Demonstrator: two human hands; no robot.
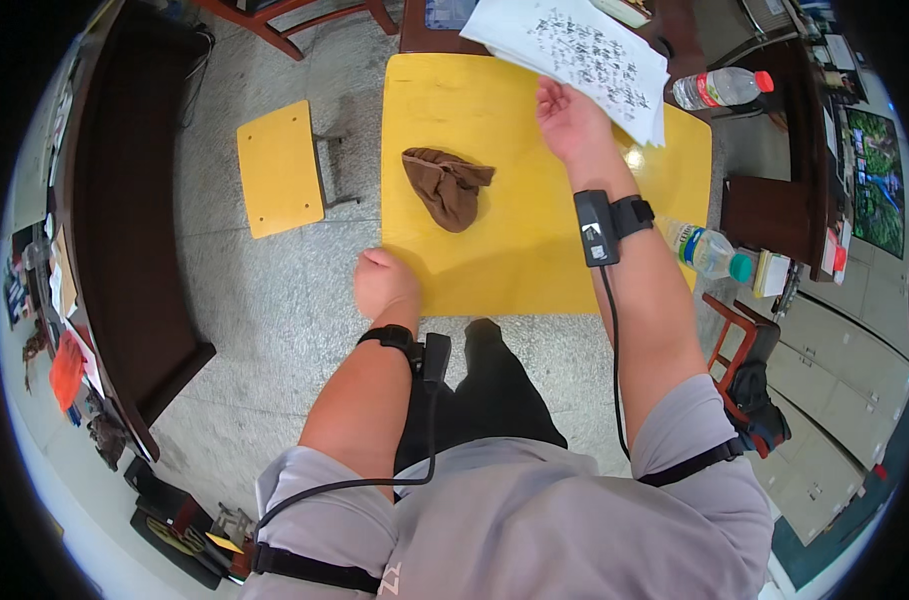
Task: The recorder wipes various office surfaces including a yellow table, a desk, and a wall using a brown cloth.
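My right hand reaches across a yellow table to a stack of white paper sheets covered in dark handwriting. Its fingers are curled at the near edge of the sheets; the thumb is hard to make out. At the table's near left corner, my left hand rests closed in a fist, and nothing shows in it. A crumpled brown cloth item lies on the left half of the tabletop, touched by neither hand. Each wrist wears a black strapped device with a cable.
Two clear plastic bottles lie on their sides at the right: one with a red cap, one with a green cap. Left of the table stands a yellow-seated stool. A dark long desk runs along the left.
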